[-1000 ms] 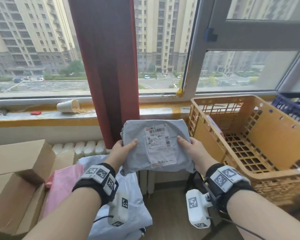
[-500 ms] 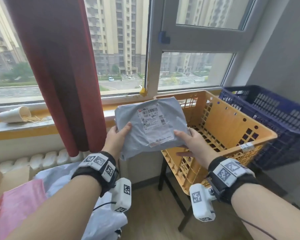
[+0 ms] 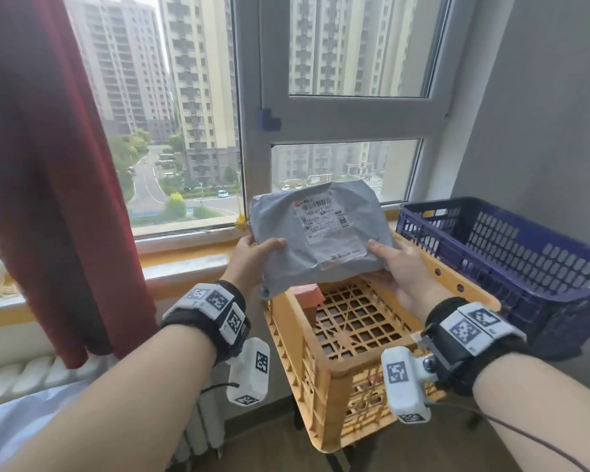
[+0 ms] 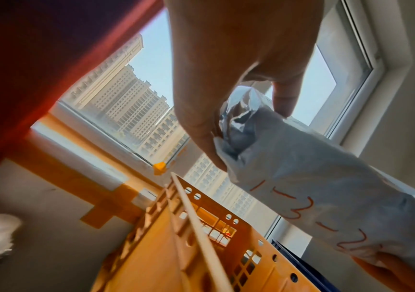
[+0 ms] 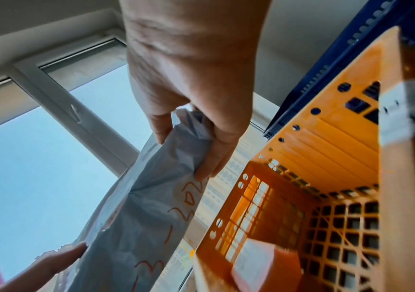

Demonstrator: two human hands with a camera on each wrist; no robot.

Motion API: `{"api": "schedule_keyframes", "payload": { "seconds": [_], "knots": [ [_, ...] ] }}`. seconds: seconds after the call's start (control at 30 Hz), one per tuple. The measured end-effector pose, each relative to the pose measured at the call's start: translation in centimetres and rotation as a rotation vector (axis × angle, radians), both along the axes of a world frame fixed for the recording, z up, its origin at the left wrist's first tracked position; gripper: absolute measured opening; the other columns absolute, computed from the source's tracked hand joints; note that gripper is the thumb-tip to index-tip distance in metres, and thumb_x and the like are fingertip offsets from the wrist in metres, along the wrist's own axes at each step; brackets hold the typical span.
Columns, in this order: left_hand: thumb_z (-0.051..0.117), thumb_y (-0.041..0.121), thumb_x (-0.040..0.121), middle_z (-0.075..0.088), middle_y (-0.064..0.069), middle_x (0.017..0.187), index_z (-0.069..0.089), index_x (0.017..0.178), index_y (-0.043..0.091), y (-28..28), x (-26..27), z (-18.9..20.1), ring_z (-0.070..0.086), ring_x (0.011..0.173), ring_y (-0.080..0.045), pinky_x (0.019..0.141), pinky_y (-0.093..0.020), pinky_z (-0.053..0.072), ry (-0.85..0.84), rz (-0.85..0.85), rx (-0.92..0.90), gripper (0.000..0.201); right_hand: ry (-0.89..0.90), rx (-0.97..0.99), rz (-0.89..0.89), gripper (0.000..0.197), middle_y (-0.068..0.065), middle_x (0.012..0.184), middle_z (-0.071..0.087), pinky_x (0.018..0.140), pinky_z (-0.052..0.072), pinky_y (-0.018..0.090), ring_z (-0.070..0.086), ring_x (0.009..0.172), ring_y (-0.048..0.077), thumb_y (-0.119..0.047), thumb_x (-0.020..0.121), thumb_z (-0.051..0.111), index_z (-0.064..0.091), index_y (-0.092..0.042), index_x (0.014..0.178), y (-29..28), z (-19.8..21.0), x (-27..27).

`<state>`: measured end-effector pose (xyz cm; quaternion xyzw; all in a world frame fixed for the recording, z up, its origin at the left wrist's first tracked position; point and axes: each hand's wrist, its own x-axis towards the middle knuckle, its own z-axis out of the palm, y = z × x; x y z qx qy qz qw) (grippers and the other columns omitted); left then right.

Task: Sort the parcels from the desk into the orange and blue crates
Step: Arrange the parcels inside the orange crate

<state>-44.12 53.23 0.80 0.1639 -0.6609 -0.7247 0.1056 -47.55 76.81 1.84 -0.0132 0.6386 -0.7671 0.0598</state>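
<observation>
Left fingers: the left hand (image 3: pixel 252 258) grips the left edge of the grey parcel (image 3: pixel 321 233); its thumb (image 3: pixel 274 244) lies on the top side and the other fingers curl under, as the left wrist view shows (image 4: pixel 201 126)
Right fingers: the right hand (image 3: pixel 401 270) grips the right edge of the same parcel; thumb (image 3: pixel 377 248) on top, fingers (image 5: pixel 216 158) pinching the bag from below
Parcel: a soft grey bag in the middle of the head view, held up in the air by both hands; a white label (image 3: pixel 324 226) with a bar code faces up; orange writing (image 4: pixel 298 209) runs along its underside; it hangs over the far end of the orange crate, not touching it
Orange crate: the orange crate (image 3: pixel 321 376) sits low in the middle of the head view, under the hands; a small orange-pink parcel (image 3: pixel 309 294) with a white label (image 5: pixel 248 262) lies inside, at the far left corner
Blue crate: the blue crate (image 3: pixel 511 247) stands at the right of the frame, just beside the orange one
Around: a red curtain (image 3: pixel 48 165) hangs at the left; a window (image 3: pixel 338 97) with tall buildings fills the top; a white radiator (image 3: pixel 21 373) is at the lower left
</observation>
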Motion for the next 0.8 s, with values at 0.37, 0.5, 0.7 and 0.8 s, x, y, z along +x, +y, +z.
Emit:
{"api": "schedule_keyframes", "payload": {
  "seconds": [0.37,0.5,0.7,0.8],
  "knots": [
    [0.071,0.026,0.085,0.062,-0.011,0.107,0.05,0.122,0.008,12.3,-13.4,-0.2,0.065,0.09,-0.025,0.073,-0.039,0.057,-0.119,-0.011,-0.033,0.046,-0.061,0.099,-0.028,0.007,0.01,0.105,0.065,0.089,0.057,0.05,0.066,0.095,0.027,-0.016,0.096,0.063,0.059,-0.014,0.102,11.6,-0.6,-13.5],
    [0.067,0.023,0.088,0.058,-0.012,0.108,0.049,0.121,0.007,14.1,-16.1,-2.2,0.064,0.086,-0.026,0.067,-0.039,0.058,-0.244,0.018,-0.115,0.041,-0.123,0.124,-0.021,0.013,0.011,0.105,0.062,0.092,0.055,0.053,0.063,0.098,0.028,-0.013,0.097,0.061,0.057,-0.011,0.109,12.2,-2.6,-17.6],
    [0.059,0.016,0.091,0.058,-0.011,0.108,0.051,0.124,0.004,12.5,-20.0,-6.0,0.059,0.091,-0.023,0.065,-0.029,0.049,-0.378,0.095,-0.305,0.036,-0.216,0.217,0.019,0.028,0.011,0.111,0.064,0.089,0.056,0.055,0.065,0.1,0.032,-0.013,0.097,0.058,0.053,-0.012,0.125,8.5,-6.7,-22.0],
    [0.057,0.013,0.092,0.057,-0.006,0.098,0.053,0.122,0.005,10.9,-22.1,-7.8,0.056,0.086,-0.018,0.066,-0.026,0.044,-0.414,0.102,-0.366,0.031,-0.245,0.292,-0.012,0.029,0.008,0.104,0.067,0.086,0.056,0.055,0.067,0.094,0.032,-0.021,0.092,0.062,0.054,-0.019,0.12,6.5,-9.7,-24.3]
  ]
}}
